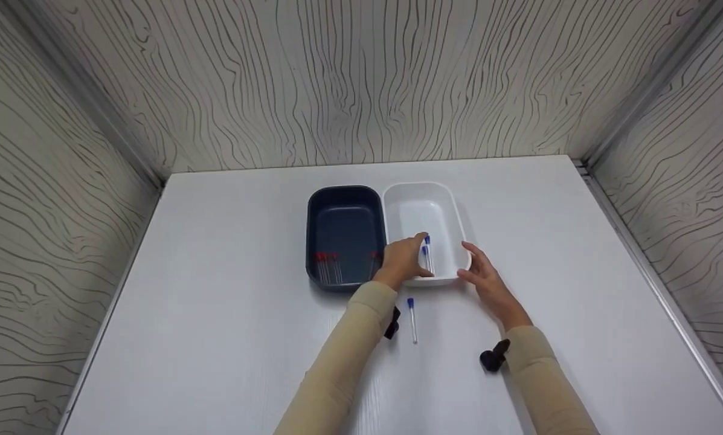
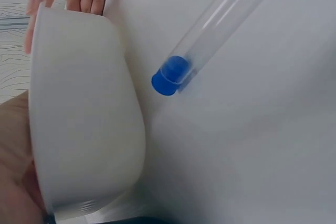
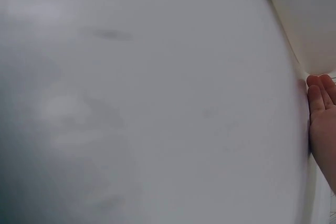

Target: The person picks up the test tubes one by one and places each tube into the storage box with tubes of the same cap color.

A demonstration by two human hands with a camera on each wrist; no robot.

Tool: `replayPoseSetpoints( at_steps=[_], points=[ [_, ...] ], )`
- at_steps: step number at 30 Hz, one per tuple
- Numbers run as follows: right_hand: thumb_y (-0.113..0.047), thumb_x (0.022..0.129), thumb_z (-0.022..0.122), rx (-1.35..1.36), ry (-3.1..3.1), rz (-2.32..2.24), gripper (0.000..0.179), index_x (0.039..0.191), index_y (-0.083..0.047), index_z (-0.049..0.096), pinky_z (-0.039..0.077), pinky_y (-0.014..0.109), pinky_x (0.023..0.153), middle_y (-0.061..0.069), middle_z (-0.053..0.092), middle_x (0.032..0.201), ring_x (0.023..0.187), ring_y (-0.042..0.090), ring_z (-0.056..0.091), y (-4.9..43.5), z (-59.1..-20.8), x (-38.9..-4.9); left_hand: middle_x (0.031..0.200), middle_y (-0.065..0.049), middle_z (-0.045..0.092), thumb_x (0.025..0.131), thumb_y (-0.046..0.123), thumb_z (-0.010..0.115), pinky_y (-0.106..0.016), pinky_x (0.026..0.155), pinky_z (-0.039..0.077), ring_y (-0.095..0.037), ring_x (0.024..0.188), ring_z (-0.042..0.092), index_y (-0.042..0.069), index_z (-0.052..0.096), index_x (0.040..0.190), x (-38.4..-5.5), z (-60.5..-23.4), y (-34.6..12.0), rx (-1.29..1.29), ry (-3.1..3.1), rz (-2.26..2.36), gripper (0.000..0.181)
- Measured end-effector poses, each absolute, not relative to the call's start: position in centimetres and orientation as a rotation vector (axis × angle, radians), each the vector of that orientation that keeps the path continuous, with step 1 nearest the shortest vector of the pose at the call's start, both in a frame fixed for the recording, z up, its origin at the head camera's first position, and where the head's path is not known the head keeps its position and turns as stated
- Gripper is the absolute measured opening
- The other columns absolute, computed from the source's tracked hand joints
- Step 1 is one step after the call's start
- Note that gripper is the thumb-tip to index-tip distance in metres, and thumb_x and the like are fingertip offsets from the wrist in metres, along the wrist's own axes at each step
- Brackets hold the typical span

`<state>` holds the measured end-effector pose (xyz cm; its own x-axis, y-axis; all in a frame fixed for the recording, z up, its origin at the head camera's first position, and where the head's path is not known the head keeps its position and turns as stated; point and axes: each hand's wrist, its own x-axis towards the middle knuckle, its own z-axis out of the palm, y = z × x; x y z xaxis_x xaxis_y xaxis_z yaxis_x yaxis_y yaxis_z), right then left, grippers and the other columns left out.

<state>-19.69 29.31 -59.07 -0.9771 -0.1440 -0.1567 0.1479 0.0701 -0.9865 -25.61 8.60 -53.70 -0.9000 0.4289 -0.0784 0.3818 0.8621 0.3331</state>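
My left hand point(image 1: 402, 258) reaches over the front left of the white tray point(image 1: 418, 190). Its fingertips and thumb are close to blue-capped test tubes point(image 1: 425, 250) inside the tray; whether it pinches one is unclear. At the tray's front right corner, my right hand point(image 1: 488, 284) touches the rim, thumb at the front and a finger along the side. The right wrist view shows straight fingers point(image 3: 321, 92) against the tray's outer wall. Another blue-capped test tube point(image 1: 413, 320) lies on the table before the tray, its blue cap point(image 2: 170, 75) large in the left wrist view.
A dark blue tray point(image 1: 343, 191) stands directly left of the white one. Several red-capped test tubes point(image 1: 329, 269) lie at its front. The white table point(image 1: 216, 290) is bounded by wood-patterned panels point(image 1: 349, 84) at the back and sides.
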Motion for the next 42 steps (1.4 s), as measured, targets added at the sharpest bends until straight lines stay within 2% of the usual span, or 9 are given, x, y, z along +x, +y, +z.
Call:
replayPoseSetpoints(
  at_steps=[10,14,18,21,27,30,34,38,42],
  points=[
    [-0.011,0.097,0.055,-0.001,2.142,-2.007,0.069,0.153,-0.014,0.016,0.004,0.05,0.125,0.017,0.001,0.164,0.153,0.033,-0.003,29.3,-59.1,-19.7,0.121,-0.004,0.071,0.064,0.046,0.087,-0.033,0.085,0.057,-0.02,0.104,0.07,0.02,0.045,0.143,-25.6,-53.8,8.6,0.638,2.911,0.448,0.092],
    [-0.012,0.096,0.056,0.014,2.124,-2.012,0.07,0.153,-0.016,0.016,0.009,0.047,0.125,0.017,0.007,0.164,0.154,0.033,0.003,29.3,-59.1,-19.8,0.119,-0.003,0.072,0.065,0.047,0.086,-0.031,0.084,0.057,-0.019,0.104,0.07,0.02,0.045,0.143,-25.6,-53.7,8.5,0.647,2.921,0.435,0.092],
    [-0.013,0.096,0.058,0.021,2.125,-2.01,0.071,0.153,-0.016,0.016,0.027,0.02,0.117,0.017,0.012,0.163,0.153,0.032,0.008,29.3,-59.2,-19.8,0.124,-0.003,0.069,0.067,0.048,0.084,-0.03,0.09,0.056,-0.018,0.109,0.068,0.022,0.044,0.143,-25.5,-53.5,8.5,0.629,2.903,0.454,0.09],
    [-0.013,0.096,0.057,0.022,2.14,-1.999,0.07,0.153,-0.016,0.017,0.031,0.004,0.103,0.017,0.011,0.163,0.153,0.032,0.008,29.3,-59.2,-19.8,0.129,-0.002,0.066,0.069,0.046,0.083,-0.031,0.096,0.054,-0.018,0.114,0.066,0.023,0.044,0.143,-25.4,-53.3,8.4,0.617,2.873,0.513,0.087],
    [-0.014,0.097,0.056,0.024,2.167,-1.962,0.069,0.153,-0.018,0.017,0.025,0.023,0.118,0.016,0.01,0.164,0.154,0.031,0.008,29.4,-59.0,-19.7,0.139,-0.002,0.06,0.078,0.036,0.079,-0.033,0.105,0.049,-0.017,0.124,0.06,0.023,0.047,0.142,-24.9,-52.8,8.1,0.623,2.796,0.647,0.073],
    [-0.013,0.097,0.056,0.008,2.163,-1.972,0.069,0.154,-0.017,0.016,0.032,0.013,0.111,0.017,0.01,0.164,0.153,0.032,0.008,29.4,-59.1,-19.8,0.138,-0.002,0.06,0.081,0.033,0.077,-0.032,0.105,0.05,-0.017,0.124,0.06,0.021,0.049,0.14,-24.7,-52.7,7.8,0.661,2.801,0.685,0.066],
    [-0.012,0.097,0.055,0.009,2.157,-1.986,0.068,0.153,-0.018,0.017,0.033,-0.002,0.095,0.016,0.009,0.164,0.153,0.032,0.008,29.4,-59.1,-19.7,0.132,-0.003,0.064,0.085,0.033,0.073,-0.029,0.098,0.054,-0.016,0.112,0.065,0.019,0.053,0.136,-24.3,-52.5,7.4,0.727,2.818,0.738,0.057],
    [-0.01,0.098,0.053,0.003,2.16,-1.992,0.067,0.153,-0.018,0.017,0.033,-0.002,0.094,0.016,0.01,0.164,0.153,0.033,0.009,29.5,-59.1,-19.7,0.116,-0.007,0.069,0.087,0.032,0.071,-0.024,0.081,0.056,-0.015,0.094,0.066,0.016,0.056,0.133,-23.8,-52.3,7.1,0.802,2.819,0.835,0.051],
    [-0.009,0.098,0.053,-0.02,2.127,-2.022,0.068,0.153,-0.015,0.015,0.034,-0.001,0.095,0.018,0.011,0.163,0.153,0.035,0.008,29.5,-59.2,-19.7,0.102,-0.008,0.069,0.087,0.033,0.071,-0.016,0.065,0.049,-0.012,0.08,0.061,0.016,0.058,0.13,-22.9,-52.4,6.5,0.871,2.844,0.899,0.048]
  ],
)
